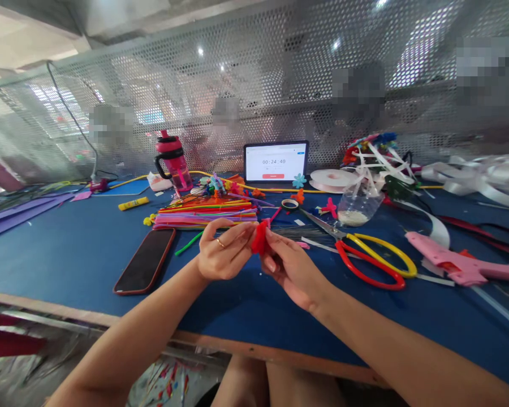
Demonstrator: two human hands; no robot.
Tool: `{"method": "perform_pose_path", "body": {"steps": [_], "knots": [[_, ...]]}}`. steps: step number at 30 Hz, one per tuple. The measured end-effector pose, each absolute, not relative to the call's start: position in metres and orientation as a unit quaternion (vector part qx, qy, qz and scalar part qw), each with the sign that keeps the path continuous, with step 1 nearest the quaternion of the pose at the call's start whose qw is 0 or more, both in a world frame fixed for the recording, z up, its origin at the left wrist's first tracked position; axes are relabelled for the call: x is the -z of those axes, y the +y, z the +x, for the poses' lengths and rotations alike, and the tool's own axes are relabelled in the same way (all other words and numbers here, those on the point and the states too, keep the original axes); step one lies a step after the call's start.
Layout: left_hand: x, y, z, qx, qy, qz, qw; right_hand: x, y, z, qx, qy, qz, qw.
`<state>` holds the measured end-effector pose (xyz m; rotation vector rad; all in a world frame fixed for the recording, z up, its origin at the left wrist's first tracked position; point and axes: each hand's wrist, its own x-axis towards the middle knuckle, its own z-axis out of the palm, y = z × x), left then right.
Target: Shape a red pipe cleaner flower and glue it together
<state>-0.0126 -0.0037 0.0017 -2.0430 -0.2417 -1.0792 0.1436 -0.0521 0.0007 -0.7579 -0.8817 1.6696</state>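
A small red fuzzy piece, apparently bent pipe cleaner (259, 238), is pinched between my two hands above the blue table. My left hand (224, 251), with a ring on one finger, grips its left side. From the right, my right hand (290, 263) closes thumb and fingers on the same piece. Its exact shape is partly covered by the fingertips. Just behind the hands lies a bundle of colored pipe cleaners (207, 216). Scissors with red and yellow handles (375, 257) rest open to the right. A green pipe cleaner (189, 243) lies near my left hand.
A phone (146, 263) lies left of my hands. A pink glue gun (462, 260) rests at right. Behind stand a tablet showing a timer (275, 163), a pink bottle (176, 164), a ribbon spool (333, 180) and a plastic bag (358, 206). A perforated metal panel (280, 96) borders the table.
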Motion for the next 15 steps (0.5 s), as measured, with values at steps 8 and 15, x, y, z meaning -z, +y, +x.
{"method": "perform_pose_path", "body": {"steps": [8,15], "knots": [[-0.0002,-0.0047,-0.0098,0.426,-0.096,-0.809,0.395,0.0015,-0.0523,0.1402,-0.675,-0.382,-0.299,0.556],[0.0034,-0.0029,-0.0076,0.431,-0.089,-0.808,0.391,-0.0006,-0.0553,0.1383,-0.668,-0.338,-0.291,0.596]]}}
